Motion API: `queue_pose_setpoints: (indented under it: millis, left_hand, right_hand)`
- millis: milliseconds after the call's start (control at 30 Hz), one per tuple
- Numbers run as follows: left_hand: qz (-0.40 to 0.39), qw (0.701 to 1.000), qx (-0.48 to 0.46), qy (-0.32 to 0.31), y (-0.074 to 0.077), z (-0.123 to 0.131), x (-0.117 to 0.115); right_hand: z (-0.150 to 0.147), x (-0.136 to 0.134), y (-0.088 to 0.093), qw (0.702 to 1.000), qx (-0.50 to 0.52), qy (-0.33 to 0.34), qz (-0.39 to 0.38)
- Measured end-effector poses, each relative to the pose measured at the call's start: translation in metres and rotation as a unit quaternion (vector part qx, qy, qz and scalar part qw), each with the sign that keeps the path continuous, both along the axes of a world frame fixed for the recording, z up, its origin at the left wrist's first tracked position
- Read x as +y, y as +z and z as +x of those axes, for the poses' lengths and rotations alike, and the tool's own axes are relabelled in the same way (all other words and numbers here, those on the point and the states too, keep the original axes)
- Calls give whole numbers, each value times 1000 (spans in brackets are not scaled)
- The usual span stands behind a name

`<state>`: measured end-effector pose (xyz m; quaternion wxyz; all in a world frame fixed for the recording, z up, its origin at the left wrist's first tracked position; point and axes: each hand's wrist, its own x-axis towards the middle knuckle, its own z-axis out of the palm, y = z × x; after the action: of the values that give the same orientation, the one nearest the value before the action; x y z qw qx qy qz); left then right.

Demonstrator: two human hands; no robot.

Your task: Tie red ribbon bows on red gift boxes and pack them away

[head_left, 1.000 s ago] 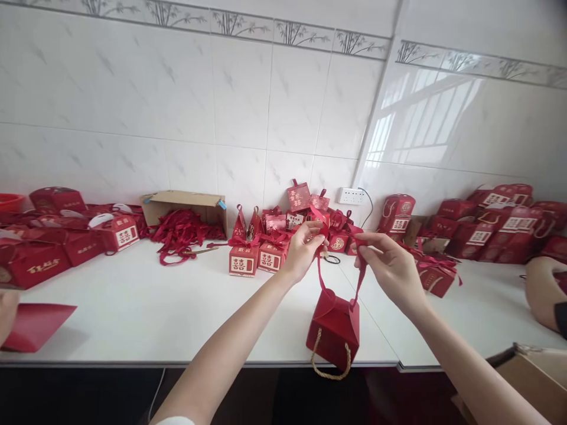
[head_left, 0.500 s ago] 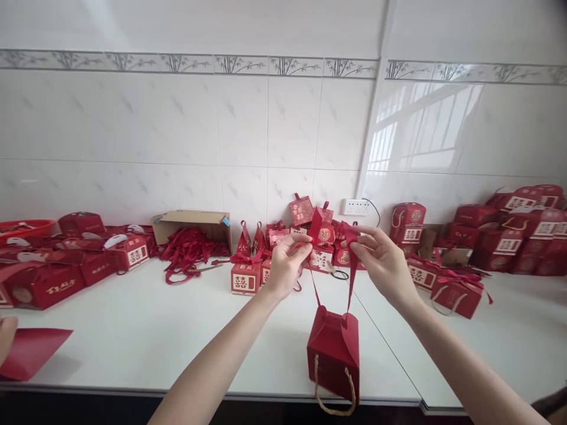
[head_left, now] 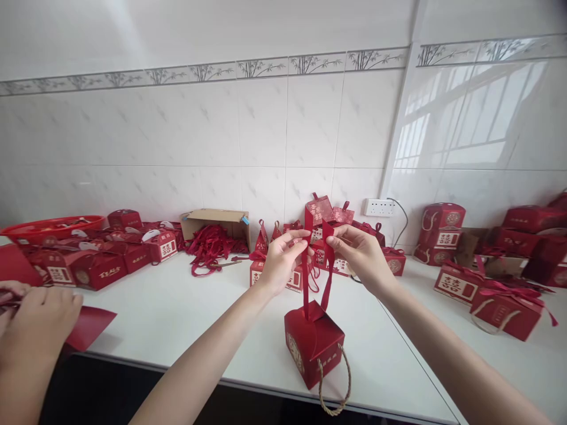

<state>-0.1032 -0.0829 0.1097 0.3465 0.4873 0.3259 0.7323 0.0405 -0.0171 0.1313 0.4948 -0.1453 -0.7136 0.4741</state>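
Note:
My left hand (head_left: pixel 283 260) pinches one end of a dark red ribbon (head_left: pixel 305 295) between thumb and fingers. The ribbon's other end is pinched in my right hand (head_left: pixel 361 251), level with the left and a little apart from it. Both strands run down to the top of a red gift box (head_left: pixel 314 342) below my hands, near the table's front edge. A twisted rope handle (head_left: pixel 335 389) hangs from the box's near side, past the edge. Gold print marks its left face.
A co-worker's hands (head_left: pixel 39 319) hold red card at the left. Behind lie several red boxes (head_left: pixel 101 265), a red basin (head_left: pixel 53 227), a cardboard box (head_left: pixel 217 217) of ribbons and a power strip (head_left: pixel 380 206). Bow-tied boxes (head_left: pixel 509 310) stand at the right on the white table (head_left: pixel 186 330).
The gift box has turned, now showing its printed left face. The ribbon ends are drawn closer together and held straighter. My view has shifted left, bringing more of the co-worker's hands into sight.

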Motion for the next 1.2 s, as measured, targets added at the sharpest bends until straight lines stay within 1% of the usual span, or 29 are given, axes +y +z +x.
queue_pose_setpoints:
  millis: [67,233,333,433,633,767,867,933,1000,1067,1133,1200]
  left_hand:
    - [1,1000,-12,-2,1,-1,-1]
    - [9,998,-55,-17,7,-1,-2]
    - [8,997,-76,-32,7,0,-1]
    - [-8,996,-73,-47,5,4,1]
    - [-12,997,-8,-73,3,18,6]
    - [-33,992,77,-90,4,24,7]
    - [-45,990,119,-64,4,27,9]
    - [-37,991,128,-34,4,27,11]
    - [-26,991,128,-17,3,28,12]
    - [-22,992,126,-20,3,28,13]
    - [-24,992,119,-33,3,28,13]
    - [-24,993,110,-44,3,29,14]
  right_hand:
    - [-2,0,-1,1000,12,2,1]
    - [-2,3,-4,997,80,-14,12]
    - [0,4,-6,997,75,-10,7]
    - [1,4,-7,999,52,2,5]
    - [3,5,-4,997,56,-19,43]
    - [3,9,-1,991,61,-77,96]
    - [4,12,-1,985,51,-101,130]
    - [6,12,-4,989,42,-85,114]
    - [8,11,-7,995,44,-55,70]
    - [11,10,-9,998,53,-23,23]
    - [13,11,-9,998,62,-2,-5]
    - [16,12,-8,997,74,-11,-14]
